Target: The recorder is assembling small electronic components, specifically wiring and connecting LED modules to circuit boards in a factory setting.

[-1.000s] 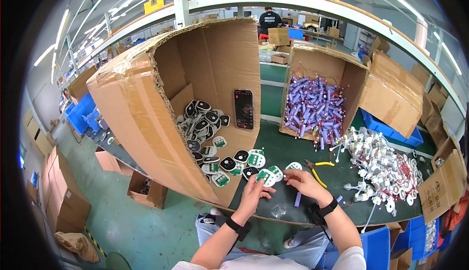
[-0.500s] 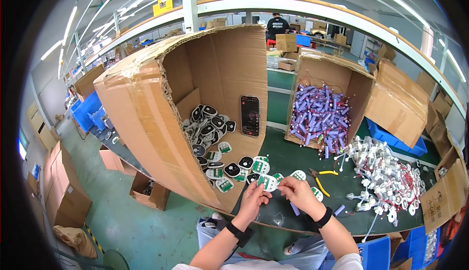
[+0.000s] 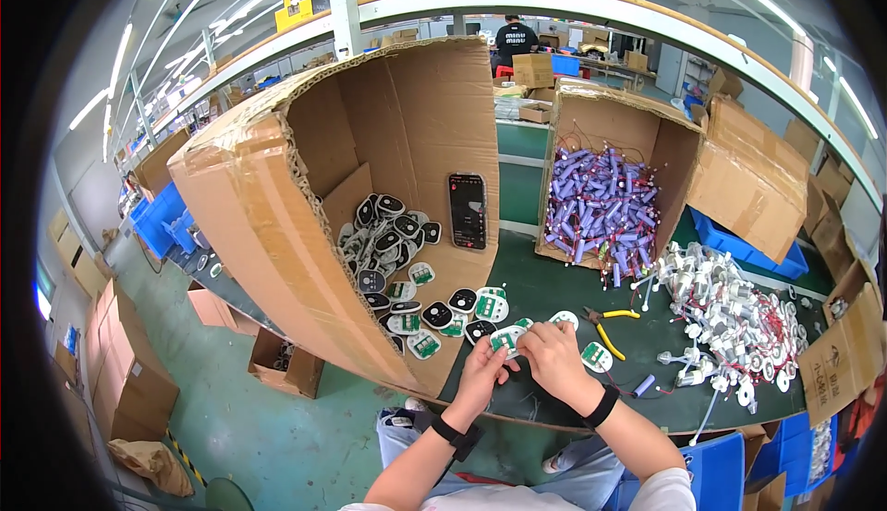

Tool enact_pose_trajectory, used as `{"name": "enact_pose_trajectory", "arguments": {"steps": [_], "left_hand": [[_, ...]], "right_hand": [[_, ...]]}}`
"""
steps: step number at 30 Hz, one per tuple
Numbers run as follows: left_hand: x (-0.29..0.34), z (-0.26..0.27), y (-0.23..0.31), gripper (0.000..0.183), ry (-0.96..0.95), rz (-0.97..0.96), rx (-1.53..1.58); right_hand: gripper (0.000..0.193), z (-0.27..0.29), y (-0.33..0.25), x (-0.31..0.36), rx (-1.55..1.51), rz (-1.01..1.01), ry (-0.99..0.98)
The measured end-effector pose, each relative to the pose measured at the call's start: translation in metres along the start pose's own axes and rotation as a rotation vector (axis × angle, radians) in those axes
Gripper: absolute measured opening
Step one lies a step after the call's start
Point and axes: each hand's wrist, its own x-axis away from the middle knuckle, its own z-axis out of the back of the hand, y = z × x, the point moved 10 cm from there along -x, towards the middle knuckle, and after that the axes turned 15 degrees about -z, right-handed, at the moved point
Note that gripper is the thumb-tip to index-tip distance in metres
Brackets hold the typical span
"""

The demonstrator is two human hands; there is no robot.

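- the left hand [image 3: 479,377] has its thumb and fingers clamped on a white oval casing with a green circuit board [image 3: 504,339], which is held up over the near edge of the workbench [image 3: 531,280], board side facing up.
- the right hand [image 3: 557,363] meets that casing at its right edge, fingertips bunched together; whether they pinch a wire or the rim itself cannot be told, since the fingers cover the spot.
- a black band [image 3: 602,406] circles the right wrist, and another strap [image 3: 447,432] circles the left.
- just right of the right hand, a loose casing [image 3: 597,357] lies on the dark green top, its green board showing.
- beyond the right hand lie yellow-handled pliers [image 3: 610,334], handles spread.
- a purple cylindrical battery cell [image 3: 644,385] rests near the right wrist.
- to the left, a large cardboard box [image 3: 245,201] lies on its side, holding a heap of black-and-white oval casings [image 3: 386,241] and a smartphone [image 3: 468,211] leaning upright against its inner wall.
- farther back, a smaller cardboard box [image 3: 677,155] holds many purple cells with red wires [image 3: 601,199].
- on the right, white plastic parts with red wires [image 3: 735,312] are piled beside a blue tray [image 3: 739,245].
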Motion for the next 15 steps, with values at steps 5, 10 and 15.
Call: {"name": "enact_pose_trajectory", "arguments": {"steps": [5, 10, 15], "left_hand": [[0.001, -0.004, 0.001, 0.017, -0.015, 0.007, 0.018], [0.003, -0.003, -0.003, 0.020, -0.046, 0.018, 0.025], [0.003, -0.006, -0.006, 0.022, -0.056, 0.040, 0.060]], "right_hand": [[0.010, 0.000, -0.006, 0.001, 0.064, 0.042, 0.004], [0.009, -0.005, -0.012, 0.003, 0.149, 0.080, -0.023], [0.014, -0.003, -0.010, 0.001, 0.134, 0.030, 0.006]]}}
